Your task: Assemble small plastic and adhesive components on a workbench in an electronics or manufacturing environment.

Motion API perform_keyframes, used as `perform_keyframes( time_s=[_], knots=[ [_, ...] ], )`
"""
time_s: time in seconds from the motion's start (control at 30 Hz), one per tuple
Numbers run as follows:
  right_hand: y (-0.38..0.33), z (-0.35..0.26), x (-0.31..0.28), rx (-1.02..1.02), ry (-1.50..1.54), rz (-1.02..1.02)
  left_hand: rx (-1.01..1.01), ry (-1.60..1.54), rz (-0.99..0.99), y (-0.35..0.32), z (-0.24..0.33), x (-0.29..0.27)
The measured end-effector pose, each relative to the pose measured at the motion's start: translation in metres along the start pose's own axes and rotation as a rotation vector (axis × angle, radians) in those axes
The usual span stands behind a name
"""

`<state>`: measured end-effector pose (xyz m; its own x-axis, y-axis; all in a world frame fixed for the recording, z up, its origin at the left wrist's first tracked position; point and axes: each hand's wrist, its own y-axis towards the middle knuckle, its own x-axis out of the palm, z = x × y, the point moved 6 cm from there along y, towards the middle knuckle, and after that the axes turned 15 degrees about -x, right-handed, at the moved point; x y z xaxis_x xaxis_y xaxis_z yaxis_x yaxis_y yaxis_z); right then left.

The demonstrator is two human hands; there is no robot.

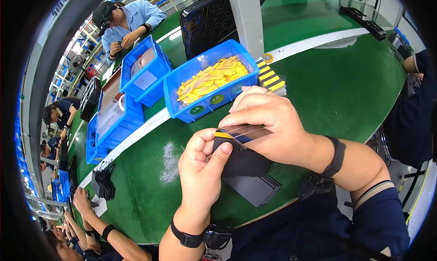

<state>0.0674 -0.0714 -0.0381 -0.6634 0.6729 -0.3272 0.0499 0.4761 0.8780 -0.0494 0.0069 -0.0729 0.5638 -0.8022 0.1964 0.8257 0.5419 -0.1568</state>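
My left hand (200,170) grips a black flat rectangular piece (246,163), thumb pressed on its front near the top corner. Along that corner runs a short yellow strip (222,134). Thin, see-through film (255,132) lies under the curled fingers of my right hand (273,120), close to the strip. The right fingertips meet the piece's upper edge; whether they hold the film or only touch it is hard to make out. Below, several dark grey sheets (252,190) lie fanned in a stack on the green tabletop (314,97).
Beyond my hands stands a blue bin (207,105) of yellow strips (211,81). Beside it are a yellow-black striped block (271,80) and a white post (246,22). More blue bins (120,124) line the left. Black pieces (104,181) lie near a co-worker's hand (82,202).
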Motion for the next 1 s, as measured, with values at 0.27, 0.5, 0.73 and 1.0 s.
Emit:
perform_keyframes(
  time_s=[0.27, 0.5, 0.73, 1.0],
  knots=[
    [0.003, -0.011, 0.002, -0.087, -0.187, -0.063, 0.046, 0.031, -0.012, -0.001, -0.002, -0.001],
    [0.004, -0.005, 0.001, -0.105, -0.207, -0.058, 0.047, 0.060, 0.065, -0.003, 0.001, -0.002],
    [0.012, -0.019, -0.001, -0.180, -0.378, -0.154, 0.011, 0.059, 0.082, -0.004, 0.007, -0.006],
    [0.016, -0.017, -0.010, -0.235, -0.381, -0.091, 0.004, 0.030, 0.033, -0.002, 0.003, -0.003]
  ],
)
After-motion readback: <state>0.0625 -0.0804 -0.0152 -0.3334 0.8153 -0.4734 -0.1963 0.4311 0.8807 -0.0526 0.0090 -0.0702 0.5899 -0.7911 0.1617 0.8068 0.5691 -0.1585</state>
